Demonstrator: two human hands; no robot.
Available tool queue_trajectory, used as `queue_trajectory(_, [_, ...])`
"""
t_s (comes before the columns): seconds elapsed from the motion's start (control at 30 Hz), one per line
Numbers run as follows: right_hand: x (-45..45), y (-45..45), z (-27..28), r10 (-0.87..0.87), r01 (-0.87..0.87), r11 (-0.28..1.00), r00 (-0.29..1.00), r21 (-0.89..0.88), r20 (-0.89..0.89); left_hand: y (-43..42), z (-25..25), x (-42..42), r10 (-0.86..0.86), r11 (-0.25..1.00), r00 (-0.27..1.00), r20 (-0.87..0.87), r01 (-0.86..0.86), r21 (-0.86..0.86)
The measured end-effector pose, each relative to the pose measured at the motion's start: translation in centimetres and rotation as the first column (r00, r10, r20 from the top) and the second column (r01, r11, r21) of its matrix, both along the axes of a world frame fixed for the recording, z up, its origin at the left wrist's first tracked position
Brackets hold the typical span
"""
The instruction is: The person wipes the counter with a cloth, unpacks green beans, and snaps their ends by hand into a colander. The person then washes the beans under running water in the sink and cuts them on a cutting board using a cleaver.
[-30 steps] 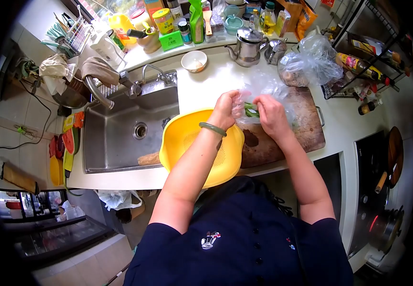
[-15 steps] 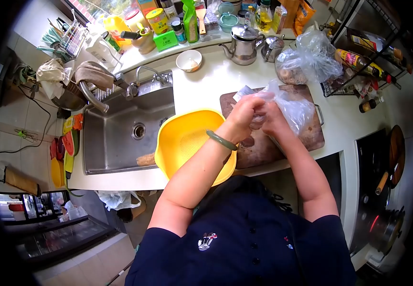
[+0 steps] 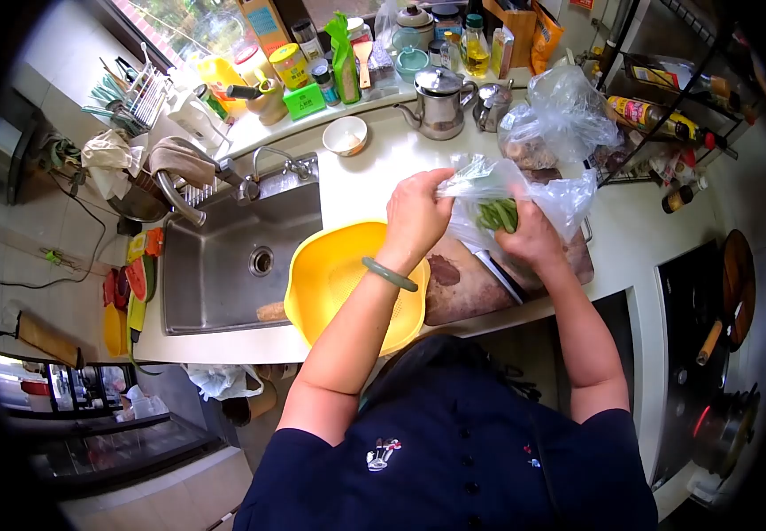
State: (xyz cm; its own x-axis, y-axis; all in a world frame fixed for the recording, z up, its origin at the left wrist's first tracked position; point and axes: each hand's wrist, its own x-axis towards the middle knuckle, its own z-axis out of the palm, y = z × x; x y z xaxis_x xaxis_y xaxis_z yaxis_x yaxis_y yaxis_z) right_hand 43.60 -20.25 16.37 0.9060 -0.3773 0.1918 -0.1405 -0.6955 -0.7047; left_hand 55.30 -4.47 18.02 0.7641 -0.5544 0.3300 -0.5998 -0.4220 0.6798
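Note:
A clear plastic bag (image 3: 480,181) is stretched between my two hands above the cutting board (image 3: 467,296). My left hand (image 3: 418,212), with a green bangle on its wrist, pinches the bag's left edge. On the other side, my right hand (image 3: 538,237) is closed on the bag, its thumb side beside a bunch of green beans (image 3: 496,214) that shows at the bag. Whether the right fingers also grip the beans, I cannot tell. A knife (image 3: 500,276) lies on the board below the hands. The yellow colander (image 3: 312,274) stands left of the board, partly under my left forearm.
A steel sink (image 3: 223,274) is at the left, with a brown root-like piece (image 3: 271,311) by its front edge. Behind are a white bowl (image 3: 345,135), a steel kettle (image 3: 440,106) and another filled plastic bag (image 3: 560,119). A hot pot (image 3: 723,429) stands far right.
My hands have moved apart, the left one leftward and the right one rightward. The bag is now spread open between them, and the green beans and the knife have come into view.

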Motion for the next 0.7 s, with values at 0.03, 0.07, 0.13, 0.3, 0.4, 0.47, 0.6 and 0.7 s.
queue_trajectory(0.03, [-0.1,0.1,0.3,0.028,-0.023,0.998,0.997,0.066,-0.068,0.0,-0.5,0.5,-0.005,0.994,0.999,-0.04,0.001,-0.105])
queue_trajectory(0.07, [-0.1,-0.4,-0.6,0.03,-0.036,0.998,0.992,-0.053,-0.124,0.0,-0.8,0.8,-0.033,0.994,0.998,-0.062,0.026,-0.109])
queue_trajectory(0.13, [-0.3,-0.2,-0.6,0.047,-0.05,0.998,0.998,-0.049,-0.052,-0.3,-0.4,0.4,-0.155,0.949,0.896,-0.416,0.017,-0.316])
queue_trajectory(0.3, [-0.5,1.1,0.7,0.137,-0.141,0.989,0.987,0.042,0.087,0.7,2.1,-0.5,-0.523,0.774,0.331,-0.785,-0.201,-0.6])
queue_trajectory(0.4, [-0.7,1.9,1.7,0.18,-0.186,0.98,0.979,0.065,0.094,1.4,1.7,-0.5,-0.577,0.751,0.206,-0.79,-0.246,-0.613])
queue_trajectory(0.47, [-0.5,2.8,1.9,0.2,-0.208,0.972,0.977,0.112,0.079,1.6,1.2,-0.8,-0.632,0.724,0.092,-0.77,-0.283,-0.629])
queue_trajectory(0.6, [-0.1,4.2,1.7,0.117,-0.157,0.964,0.975,0.215,0.186,1.9,2.8,-1.7,-0.574,0.736,0.187,-0.797,-0.308,-0.602])
queue_trajectory(0.7, [-0.2,5.0,2.3,0.127,-0.146,0.983,0.977,0.109,0.17,2.3,3.0,-0.7,-0.43,0.825,0.627,-0.65,-0.021,-0.565])
